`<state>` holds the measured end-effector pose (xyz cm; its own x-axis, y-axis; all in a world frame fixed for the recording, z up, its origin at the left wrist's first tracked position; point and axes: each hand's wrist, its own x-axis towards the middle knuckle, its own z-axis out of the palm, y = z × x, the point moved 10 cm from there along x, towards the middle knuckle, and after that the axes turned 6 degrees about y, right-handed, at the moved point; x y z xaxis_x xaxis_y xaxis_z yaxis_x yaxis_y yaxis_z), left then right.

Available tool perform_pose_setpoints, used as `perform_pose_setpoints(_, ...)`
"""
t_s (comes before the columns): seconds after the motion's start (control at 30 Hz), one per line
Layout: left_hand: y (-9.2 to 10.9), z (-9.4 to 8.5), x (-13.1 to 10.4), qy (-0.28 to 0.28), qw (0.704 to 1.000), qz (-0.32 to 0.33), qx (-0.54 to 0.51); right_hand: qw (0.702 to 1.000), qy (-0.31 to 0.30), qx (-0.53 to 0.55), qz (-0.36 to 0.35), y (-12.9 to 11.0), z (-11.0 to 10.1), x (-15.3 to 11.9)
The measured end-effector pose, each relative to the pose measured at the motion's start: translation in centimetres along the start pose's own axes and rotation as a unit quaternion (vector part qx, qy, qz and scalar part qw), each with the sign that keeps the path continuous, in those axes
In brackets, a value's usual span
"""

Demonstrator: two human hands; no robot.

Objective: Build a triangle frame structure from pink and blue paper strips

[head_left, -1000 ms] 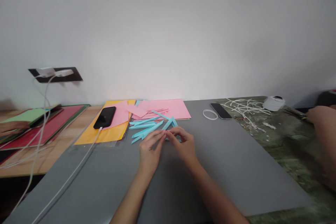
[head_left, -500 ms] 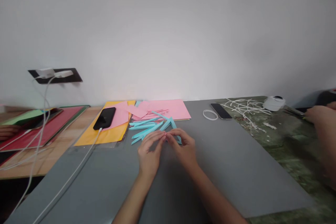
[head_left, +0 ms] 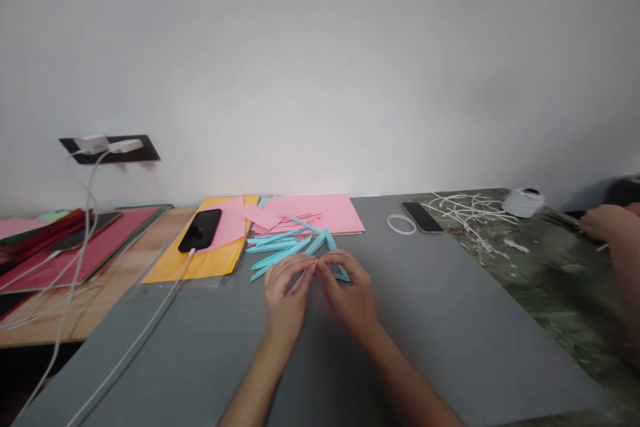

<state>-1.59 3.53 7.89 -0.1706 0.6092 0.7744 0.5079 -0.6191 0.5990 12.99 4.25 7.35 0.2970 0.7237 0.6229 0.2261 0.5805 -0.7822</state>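
Lying left of the gray board (head_left: 440, 327), red folders (head_left: 115, 243) rest on a wooden surface (head_left: 85, 310), below a dark wall outlet (head_left: 146, 150) holding two white plugs (head_left: 125, 146). On the board's far left corner is a yellow envelope (head_left: 170, 265), with a black phone (head_left: 200, 230) on top; a white cable (head_left: 135, 341) runs from the phone down the board's left side. Toward the middle of the board's far edge are pink sheets (head_left: 327, 209), and just on the near side of them, on the board, is a loose pile of blue strips (head_left: 273, 247).

Over the middle of the board, the person's left hand (head_left: 286, 290) has its thumb and fingers closed in a pinch. A blue strip bent to a peak (head_left: 330, 238) stands out behind the hands, over the same part of the board. The right hand (head_left: 353, 290) pinches too, its fingertips meeting the left's; whether anything thin is between them, I cannot tell.

On the board's far right part are a white ring (head_left: 403, 233) and a second phone (head_left: 423, 217). Beyond the board's right edge, a green surface (head_left: 550, 307) bears tangled white cords (head_left: 467, 215), and a co-worker's hand (head_left: 603, 221) is farther right of the board.
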Motion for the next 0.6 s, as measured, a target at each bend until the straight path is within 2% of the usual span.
perform_pose_setpoints(0.27, -0.8, 0.6, 0.1, -0.012, 0.998, -0.038, -0.052, 1.0, -0.009, -0.001, -0.02, 0.0, 0.1, -0.1)
perform_pose_setpoints(0.5, 0.1, 0.0, 0.2, -0.004, 0.999, -0.009, 0.032, 1.0, -0.017, 0.002, -0.012, 0.0, 0.4, -0.3)
perform_pose_setpoints(0.6, 0.0, 0.2, -0.1, -0.017, 0.998, -0.019, 0.06, 1.0, -0.015, 0.002, -0.005, 0.0, 0.4, -0.3)
